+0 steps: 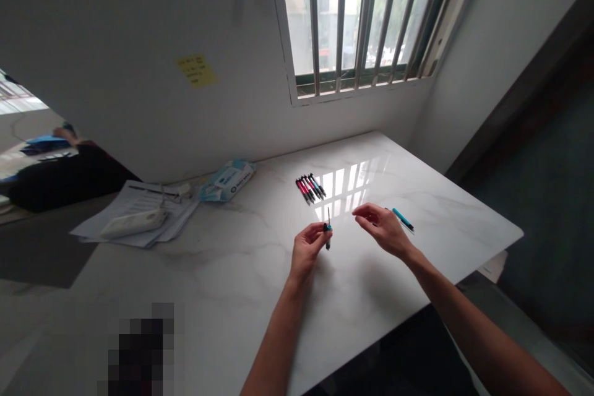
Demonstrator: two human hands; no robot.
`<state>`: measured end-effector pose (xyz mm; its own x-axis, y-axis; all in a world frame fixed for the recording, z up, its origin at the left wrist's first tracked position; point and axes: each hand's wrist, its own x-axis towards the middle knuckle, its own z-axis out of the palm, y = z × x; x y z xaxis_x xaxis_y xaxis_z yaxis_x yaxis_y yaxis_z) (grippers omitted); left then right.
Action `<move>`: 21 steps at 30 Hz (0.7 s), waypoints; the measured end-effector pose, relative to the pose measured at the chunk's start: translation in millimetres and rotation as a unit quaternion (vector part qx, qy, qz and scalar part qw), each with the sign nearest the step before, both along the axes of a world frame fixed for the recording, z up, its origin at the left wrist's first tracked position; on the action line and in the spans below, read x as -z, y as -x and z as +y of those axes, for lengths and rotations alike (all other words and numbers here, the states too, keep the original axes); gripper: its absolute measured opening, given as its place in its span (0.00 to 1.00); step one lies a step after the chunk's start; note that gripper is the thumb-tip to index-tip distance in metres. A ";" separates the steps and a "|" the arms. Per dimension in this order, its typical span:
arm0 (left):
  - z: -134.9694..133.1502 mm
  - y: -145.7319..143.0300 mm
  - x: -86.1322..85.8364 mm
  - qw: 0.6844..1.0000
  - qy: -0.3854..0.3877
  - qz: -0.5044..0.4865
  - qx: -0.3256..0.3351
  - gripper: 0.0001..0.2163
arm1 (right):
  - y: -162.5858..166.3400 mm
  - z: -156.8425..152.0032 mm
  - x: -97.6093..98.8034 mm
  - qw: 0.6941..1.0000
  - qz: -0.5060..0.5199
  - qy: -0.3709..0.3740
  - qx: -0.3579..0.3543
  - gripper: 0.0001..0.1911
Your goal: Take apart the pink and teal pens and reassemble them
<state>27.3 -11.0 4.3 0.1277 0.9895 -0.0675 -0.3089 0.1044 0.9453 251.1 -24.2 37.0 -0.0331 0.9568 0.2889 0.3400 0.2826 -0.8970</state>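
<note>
My left hand [308, 247] pinches the lower part of a pen [328, 244], dark with a teal band, held upright over the white marbled table [241, 272]. A thin refill [329, 215] sticks up out of it. My right hand [380, 227] hovers to the right, fingers curved with thumb and fingertips a little apart; I make out nothing between them. Beside its wrist lies a teal pen barrel [403, 219] with a dark end, and a thin pale piece partly hidden by the hand. Farther back, several pens [310, 188] in red, teal and black lie side by side in a row.
A blue pack of wipes [228, 180] lies near the wall. Papers [97, 223] with a white device [134, 223] on them sit at the left. A barred window [357, 25] and a yellow note [196, 70] are on the wall. A person's dark-clothed arm [69, 176] shows at far left.
</note>
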 end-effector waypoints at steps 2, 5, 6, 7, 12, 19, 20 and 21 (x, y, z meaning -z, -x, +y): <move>0.7 -1.4 2.1 1.000 -0.010 0.028 -0.001 0.15 | 1.7 2.6 -5.2 0.996 0.085 0.004 -0.005 0.13; 1.5 -2.4 5.1 0.998 -0.019 0.060 0.006 0.15 | 4.5 6.5 -11.3 0.983 0.183 0.004 -0.015 0.14; 1.7 -2.5 5.7 0.997 -0.024 0.069 0.009 0.14 | 5.4 7.7 -13.1 0.980 0.200 0.005 -0.019 0.15; 1.8 -2.6 6.1 0.997 -0.029 0.076 0.011 0.14 | 6.1 8.9 -14.6 0.977 0.210 0.007 -0.023 0.15; 1.6 -2.9 5.7 0.994 -0.046 0.096 0.018 0.13 | 7.8 12.2 -17.8 0.977 0.212 0.019 -0.022 0.19; 2.3 -3.0 7.0 0.993 -0.049 0.100 0.026 0.11 | 7.3 11.7 -17.0 0.979 0.203 0.021 -0.012 0.22; 2.4 -3.1 7.0 0.993 -0.050 0.101 0.027 0.11 | 7.5 11.6 -17.2 0.979 0.201 0.022 -0.013 0.22; 2.4 -3.1 6.9 0.993 -0.050 0.101 0.027 0.11 | 7.8 11.5 -17.4 0.980 0.198 0.023 -0.015 0.21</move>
<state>30.4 -8.6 -2.6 0.1750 0.9846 0.0010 -0.1078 0.0182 0.9940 243.3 -12.7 54.4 0.0444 0.9696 0.2407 -0.0442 0.2426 -0.9691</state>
